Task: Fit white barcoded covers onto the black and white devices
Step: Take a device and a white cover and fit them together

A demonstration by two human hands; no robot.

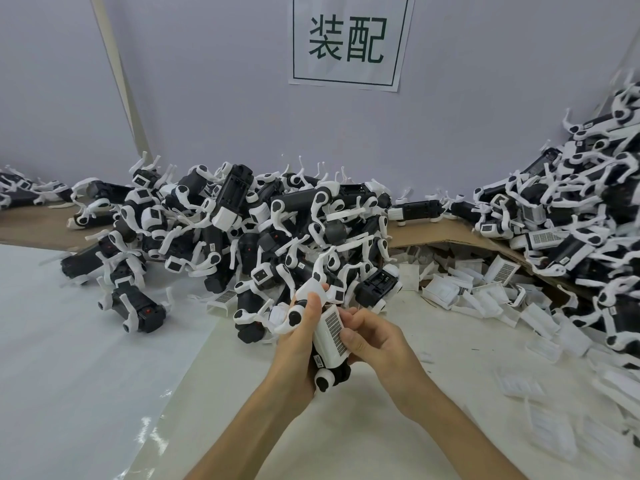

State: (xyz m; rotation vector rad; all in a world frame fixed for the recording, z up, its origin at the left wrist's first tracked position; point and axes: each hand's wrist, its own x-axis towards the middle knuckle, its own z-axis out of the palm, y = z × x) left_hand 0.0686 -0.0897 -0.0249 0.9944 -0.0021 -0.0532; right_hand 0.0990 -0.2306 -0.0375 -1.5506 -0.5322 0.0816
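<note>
In the middle of the head view my left hand (297, 336) grips a black and white device (323, 375) from its left side, thumb on top. A white barcoded cover (331, 334) lies on the device's upper face. My right hand (372, 336) holds the device's right side, thumb pressing the barcode edge of the cover. Both hands hold it above the table, just in front of a big heap of devices (235, 230).
A second heap of devices (568, 209) rises at the right on brown cardboard (433, 233). Loose white covers (485, 292) lie scattered from under the cardboard to the right front. A paper sign (348, 39) hangs on the grey wall. White sheeting (69, 341) covers the table's left side.
</note>
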